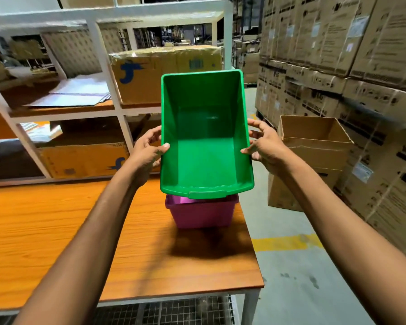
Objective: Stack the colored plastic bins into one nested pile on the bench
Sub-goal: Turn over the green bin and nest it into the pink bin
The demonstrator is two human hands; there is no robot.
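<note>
Two hands grasping one green bin (205, 137), left hand (148, 148) clamped on its left wall, bin tilted open-side toward the camera above a purple bin (201, 213) on the orange bench (56, 231), right hand (263, 146) gripping its right wall.

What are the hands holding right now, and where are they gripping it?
The green bin, by its two long side rims: left hand on one, right hand on the other, above the purple bin.
</note>
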